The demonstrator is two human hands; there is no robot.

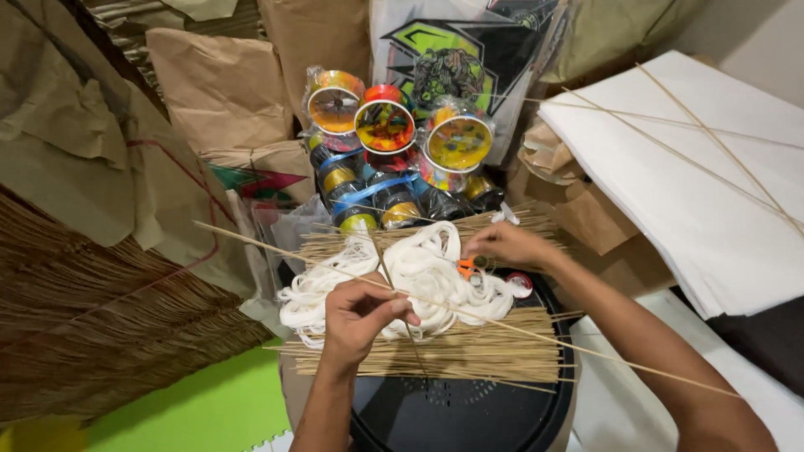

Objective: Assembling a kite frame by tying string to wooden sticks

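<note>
Left hand (362, 314) pinches a long thin stick (469, 311); right hand (502, 244) reaches the orange scissors (466, 268).
Left fingers are clamped on the stick at centre frame; right fingers rest curled together, so steadying the stick seems wise.

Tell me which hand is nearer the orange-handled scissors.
Right. The right hand is touching the scissors on the white string; the left hand is apart, lower left, pinching a thin stick.

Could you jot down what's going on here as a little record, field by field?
Left hand: pinching a long thin stick where a shorter stick crosses it
Right hand: resting by orange scissors
Under the hands: white string bundle on a pile of thin sticks
Behind: colourful spools in plastic wrap
Right side: white paper sheets with sticks laid across
</note>
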